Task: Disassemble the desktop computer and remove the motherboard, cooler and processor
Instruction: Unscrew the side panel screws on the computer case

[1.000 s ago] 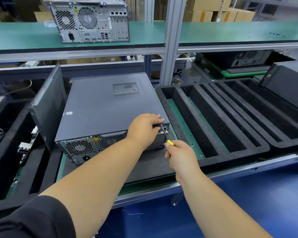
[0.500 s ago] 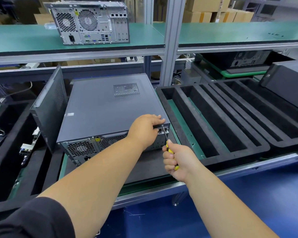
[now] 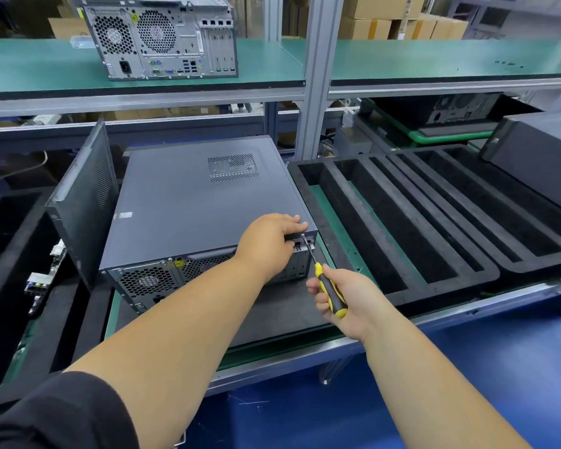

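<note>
computer (image 3: 201, 202): dark grey desktop case lying on its side on a dark mat (image 3: 282, 309), rear panel toward the camera, fan grilles on the near face, vent patch on the upward panel
left hand (image 3: 268, 241): fingers curled over the near right top edge of the computer, gripping the rim of the side panel
right hand (image 3: 344, 299): fingers wrapped round the screwdriver handle, just off the computer's near right corner
screwdriver (image 3: 327, 286): yellow and black handle, thin metal shaft angled up and away, tip at the rear top corner of the computer beside the left fingers
labels: small white sticker on the upward panel near its left edge, text too small to read; yellow warning sticker on the rear panel, unreadable
loose panel (image 3: 85, 202): dark perforated sheet standing on edge, against the computer's left side
foam tray (image 3: 402, 218): black, long slots, just right of the computer
second computer (image 3: 162, 37): upright on the green upper shelf (image 3: 434, 59), silver rear with ports facing the camera
boxes (image 3: 402, 24): cardboard, behind the shelf
sleeve (image 3: 52, 416): black, on the left arm
</note>
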